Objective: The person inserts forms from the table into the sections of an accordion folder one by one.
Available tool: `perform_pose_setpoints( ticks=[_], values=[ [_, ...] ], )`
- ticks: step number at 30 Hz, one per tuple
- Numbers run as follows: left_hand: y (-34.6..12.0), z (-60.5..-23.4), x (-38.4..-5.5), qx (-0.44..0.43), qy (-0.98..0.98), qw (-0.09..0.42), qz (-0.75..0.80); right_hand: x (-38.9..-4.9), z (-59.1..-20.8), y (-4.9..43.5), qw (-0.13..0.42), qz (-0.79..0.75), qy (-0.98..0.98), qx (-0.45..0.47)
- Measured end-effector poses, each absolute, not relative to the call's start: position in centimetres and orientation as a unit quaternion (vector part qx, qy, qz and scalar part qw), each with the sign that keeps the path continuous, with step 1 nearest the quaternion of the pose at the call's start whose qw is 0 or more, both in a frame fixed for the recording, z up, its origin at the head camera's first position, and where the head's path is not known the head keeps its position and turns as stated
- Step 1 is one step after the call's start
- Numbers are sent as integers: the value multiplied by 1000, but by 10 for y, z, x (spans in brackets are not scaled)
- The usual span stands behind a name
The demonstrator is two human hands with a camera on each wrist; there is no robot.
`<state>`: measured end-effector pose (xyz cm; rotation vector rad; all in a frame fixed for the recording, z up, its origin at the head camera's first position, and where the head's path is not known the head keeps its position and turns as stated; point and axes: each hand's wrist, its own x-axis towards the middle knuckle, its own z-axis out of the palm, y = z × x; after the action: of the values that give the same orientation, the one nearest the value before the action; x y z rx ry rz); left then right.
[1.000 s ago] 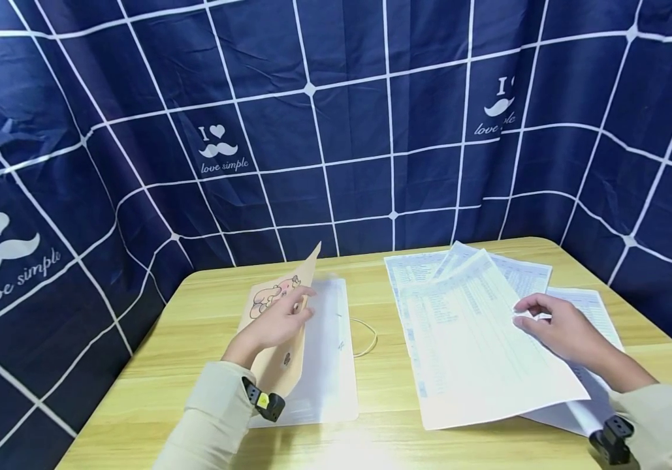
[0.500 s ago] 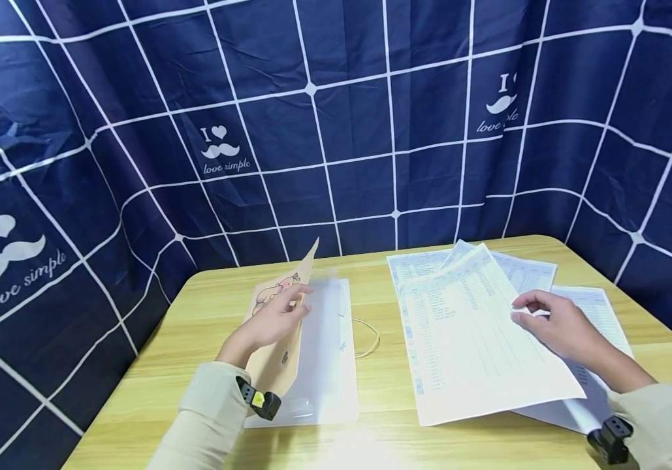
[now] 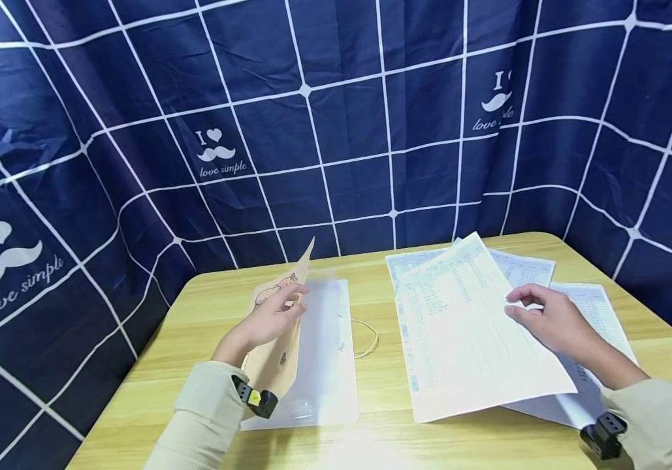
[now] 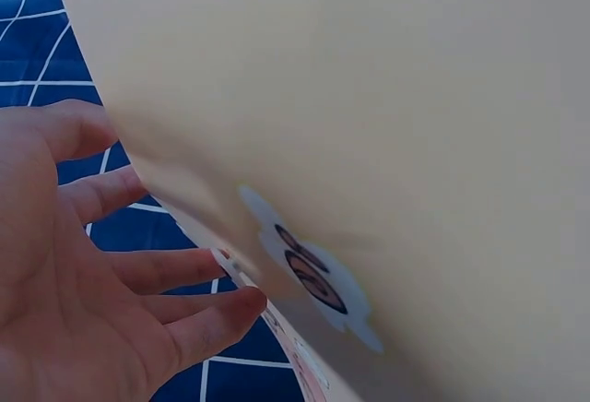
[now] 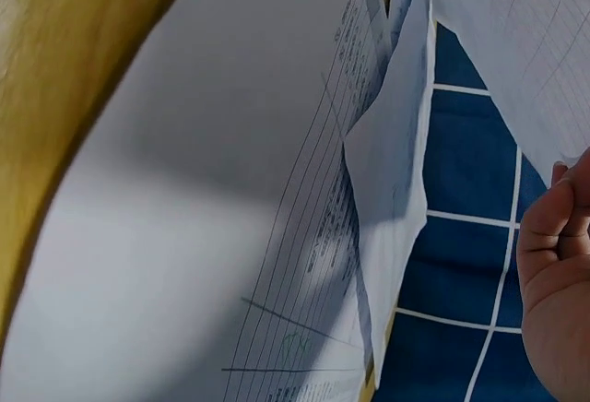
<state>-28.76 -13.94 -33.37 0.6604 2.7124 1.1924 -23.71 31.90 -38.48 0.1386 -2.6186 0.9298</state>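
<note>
On the table's left side lies a folder with a beige cartoon-printed cover raised at a slant over a white, translucent inner panel. My left hand holds the cover by its free edge; in the left wrist view, some fingertips of this hand go behind the edge. On the right, my right hand pinches the right edge of a printed sheet, which is lifted and tilted above other papers. The right wrist view shows curled fingers at that sheet's edge.
Several printed sheets lie overlapping beneath and behind the lifted one. A thin pale cord loop sticks out from the folder's right side. The wooden table is bordered by a navy gridded curtain.
My right hand has raised the top sheet slightly and shifted it left, so it covers more of the papers behind. My left hand keeps its hold on the cover, shifting slightly left.
</note>
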Motion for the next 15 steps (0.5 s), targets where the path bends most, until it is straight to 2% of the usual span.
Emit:
perform_pose_setpoints(
  ticks=[15],
  values=[
    [-146, -331, -289, 234, 890, 45, 389, -234, -375, 312, 185, 348, -919, 36]
  ],
)
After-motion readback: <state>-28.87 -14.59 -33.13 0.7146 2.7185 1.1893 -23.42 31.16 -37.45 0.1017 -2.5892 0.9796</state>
